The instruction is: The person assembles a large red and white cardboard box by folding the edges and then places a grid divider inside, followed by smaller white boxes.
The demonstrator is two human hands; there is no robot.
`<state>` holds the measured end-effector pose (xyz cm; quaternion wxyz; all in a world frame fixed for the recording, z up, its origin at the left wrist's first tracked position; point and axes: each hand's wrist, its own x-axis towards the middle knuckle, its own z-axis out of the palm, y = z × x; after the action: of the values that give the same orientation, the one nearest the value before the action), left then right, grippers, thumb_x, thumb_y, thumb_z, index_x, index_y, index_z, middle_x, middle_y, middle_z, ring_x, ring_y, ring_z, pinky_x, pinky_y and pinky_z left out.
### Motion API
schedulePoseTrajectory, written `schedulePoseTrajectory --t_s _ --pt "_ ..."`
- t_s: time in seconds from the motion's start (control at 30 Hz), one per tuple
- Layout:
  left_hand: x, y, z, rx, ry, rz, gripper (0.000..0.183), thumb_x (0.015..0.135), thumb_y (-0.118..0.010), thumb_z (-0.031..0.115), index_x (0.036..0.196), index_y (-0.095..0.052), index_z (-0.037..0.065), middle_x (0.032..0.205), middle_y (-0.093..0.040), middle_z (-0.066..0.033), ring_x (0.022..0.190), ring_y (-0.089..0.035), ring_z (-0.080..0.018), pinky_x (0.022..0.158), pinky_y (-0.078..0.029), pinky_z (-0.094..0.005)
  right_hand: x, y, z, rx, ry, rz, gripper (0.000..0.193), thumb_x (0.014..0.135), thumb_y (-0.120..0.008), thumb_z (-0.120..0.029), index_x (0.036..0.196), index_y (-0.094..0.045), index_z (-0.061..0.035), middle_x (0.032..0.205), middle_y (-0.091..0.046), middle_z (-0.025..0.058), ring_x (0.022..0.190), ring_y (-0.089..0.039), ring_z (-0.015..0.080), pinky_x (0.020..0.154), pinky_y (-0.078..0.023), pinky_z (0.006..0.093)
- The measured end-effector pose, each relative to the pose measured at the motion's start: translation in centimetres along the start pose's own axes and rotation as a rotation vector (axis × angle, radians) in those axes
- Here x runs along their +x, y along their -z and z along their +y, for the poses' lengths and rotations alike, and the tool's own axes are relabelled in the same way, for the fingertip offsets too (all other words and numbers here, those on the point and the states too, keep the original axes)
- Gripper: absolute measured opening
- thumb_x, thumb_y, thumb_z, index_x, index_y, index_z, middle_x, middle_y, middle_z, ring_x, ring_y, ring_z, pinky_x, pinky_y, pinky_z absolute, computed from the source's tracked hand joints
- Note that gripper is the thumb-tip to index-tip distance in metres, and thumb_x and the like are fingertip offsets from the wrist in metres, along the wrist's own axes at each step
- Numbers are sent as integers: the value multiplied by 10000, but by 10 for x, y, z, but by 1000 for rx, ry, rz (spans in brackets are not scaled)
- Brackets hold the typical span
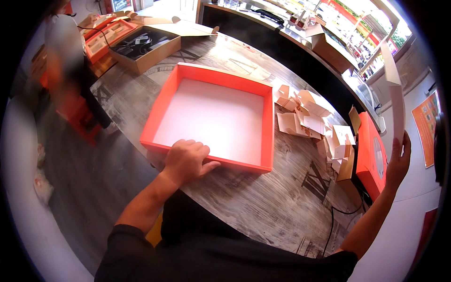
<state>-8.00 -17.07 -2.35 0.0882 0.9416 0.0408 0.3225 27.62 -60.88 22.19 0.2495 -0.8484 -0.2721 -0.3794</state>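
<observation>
Our left hand (187,160) rests loosely curled on the near rim of the shallow orange box tray (159,109) lying flat on the wood table (263,207), while our right hand (398,162), raised far off to the right, pinches the lower end of a long white card strip (393,89) standing upright, well apart from the tray

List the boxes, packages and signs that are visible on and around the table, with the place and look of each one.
Orange tray box: table centre, square, shallow, white inside; left hand on its near rim.
White card strip: long, held up by right hand.
Folded card pieces: white and tan heap, right of tray.
Orange lid: far right, on edge.
Brown carton: far left, open, dark contents.
Orange poster: right wall.
</observation>
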Motion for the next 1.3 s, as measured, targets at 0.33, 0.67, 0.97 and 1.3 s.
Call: schedulePoseTrajectory --t_s 0.33,0.67,0.97,1.3 --pt "-15 26 -38 18 -194 -171 474 748 -842 532 735 -602 123 732 -610 -76 717 -636 -298 738 -507 -453 -60 -75 -163 375 677 -358 240 942 -737 -148 1163 -711 -56 1170 -687 125 1223 -621 351 1110 -453 501" --pt "-61 71 -109 16 -162 -27 738 780 -776 722 1117 -632 81 1244 -647 -128 1222 -605 -356 1150 -401 -519 -135 -132 -211 538 916 -696 317 854 -809 -110 1142 -696 -179 1154 -650 40 1269 -588 277 1226 -389 541" --pt "-109 50 -66 -269 206 182 895 881 -684 775 1420 -571 70 1500 -527 -245 1383 -520 -422 1144 -426 -512 -139 -136 -242 674 974 -715 433 849 -802 -73 1247 -670 -181 1154 -634 49 1267 -583 277 1203 -415 507" --pt "-94 48 -48 -163 69 251 797 870 -768 690 1337 -596 68 1493 -541 -234 1400 -511 -449 1142 -435 -545 -139 -149 -253 748 988 -703 384 856 -810 -107 1225 -700 -117 1173 -646 72 1226 -607 286 1131 -470 471"
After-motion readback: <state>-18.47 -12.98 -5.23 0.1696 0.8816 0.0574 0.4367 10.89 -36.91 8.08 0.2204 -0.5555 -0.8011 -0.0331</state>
